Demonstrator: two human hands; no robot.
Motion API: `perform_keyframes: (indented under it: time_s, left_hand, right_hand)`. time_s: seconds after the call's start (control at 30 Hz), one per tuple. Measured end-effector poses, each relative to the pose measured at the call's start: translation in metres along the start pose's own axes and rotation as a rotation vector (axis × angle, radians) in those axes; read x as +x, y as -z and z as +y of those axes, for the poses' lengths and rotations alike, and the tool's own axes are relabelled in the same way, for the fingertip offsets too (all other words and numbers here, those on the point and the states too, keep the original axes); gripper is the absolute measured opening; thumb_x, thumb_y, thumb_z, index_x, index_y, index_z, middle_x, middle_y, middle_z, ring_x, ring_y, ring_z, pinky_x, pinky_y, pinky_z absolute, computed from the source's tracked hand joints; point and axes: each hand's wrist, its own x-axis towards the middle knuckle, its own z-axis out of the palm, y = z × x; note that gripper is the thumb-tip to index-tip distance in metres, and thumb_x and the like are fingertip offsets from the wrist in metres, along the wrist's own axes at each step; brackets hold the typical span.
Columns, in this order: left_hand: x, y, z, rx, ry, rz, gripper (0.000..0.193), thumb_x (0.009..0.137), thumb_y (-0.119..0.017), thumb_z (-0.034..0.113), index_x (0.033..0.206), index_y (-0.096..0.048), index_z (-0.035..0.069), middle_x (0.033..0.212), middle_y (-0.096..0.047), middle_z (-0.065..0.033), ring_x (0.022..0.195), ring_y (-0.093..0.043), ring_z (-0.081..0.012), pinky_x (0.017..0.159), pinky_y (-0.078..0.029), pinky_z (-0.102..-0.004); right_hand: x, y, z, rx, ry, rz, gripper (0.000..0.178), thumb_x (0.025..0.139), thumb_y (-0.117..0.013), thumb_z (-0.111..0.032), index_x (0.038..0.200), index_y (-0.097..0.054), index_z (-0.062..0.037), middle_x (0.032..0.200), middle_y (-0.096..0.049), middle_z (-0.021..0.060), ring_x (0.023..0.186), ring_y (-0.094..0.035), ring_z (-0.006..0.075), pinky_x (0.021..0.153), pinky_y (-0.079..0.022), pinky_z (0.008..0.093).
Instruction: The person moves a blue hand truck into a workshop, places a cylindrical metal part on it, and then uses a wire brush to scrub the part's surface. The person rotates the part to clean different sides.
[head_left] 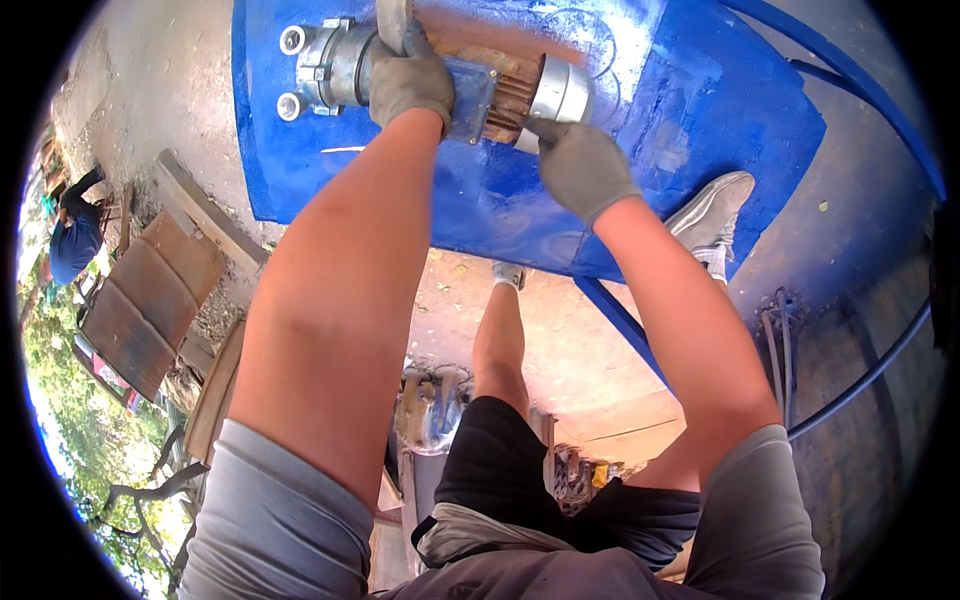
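Observation:
A silver motor-driven pump lies on its side on a blue-painted surface, with two round ports at its left end. Its finned middle is rusty brown, and the right end wears a silver cover. My left hand, in a grey glove, is closed over the pump body beside the flat box on its side. A pale flat bar meets those fingers; whether they hold it I cannot tell. My right hand, gloved too, stretches its index finger to the fins near the silver cover, holding nothing.
My right shoe rests on the blue surface's near right edge. Blue tubing curves along the right. Rusty sheet metal and planks lie at left, with another person beyond. A grimy machine part sits on the ground near my leg.

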Motion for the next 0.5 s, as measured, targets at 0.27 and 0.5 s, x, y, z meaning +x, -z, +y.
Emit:
perform_keyframes:
  time_s: [0.27,0.5]
  left_hand:
    - [0.000,0.003,-0.016,-0.068,-0.031,0.013,0.079,0.110,-0.049,0.065,0.159,-0.056,0.004,0.149,-0.069,-0.0263,0.141,-0.064,-0.0447,0.119,-0.049,-0.0502]
    - [-0.002,0.002,-0.007,-0.144,-0.117,0.046,0.077,0.110,-0.053,0.066,0.163,-0.051,0.010,0.157,-0.057,-0.0341,0.149,-0.051,-0.0500,0.122,-0.045,-0.0509]
  right_hand:
    - [0.015,0.035,0.008,-0.023,0.105,-0.157,0.036,0.106,-0.061,-0.024,0.136,-0.081,-0.0274,0.111,-0.080,0.0220,0.102,-0.077,0.0425,0.096,-0.061,0.0492]
    - [0.015,-0.016,0.028,0.248,0.018,-0.017,0.032,0.108,-0.063,-0.026,0.134,-0.082,-0.0286,0.114,-0.080,0.0221,0.105,-0.077,0.0414,0.095,-0.061,0.0470]
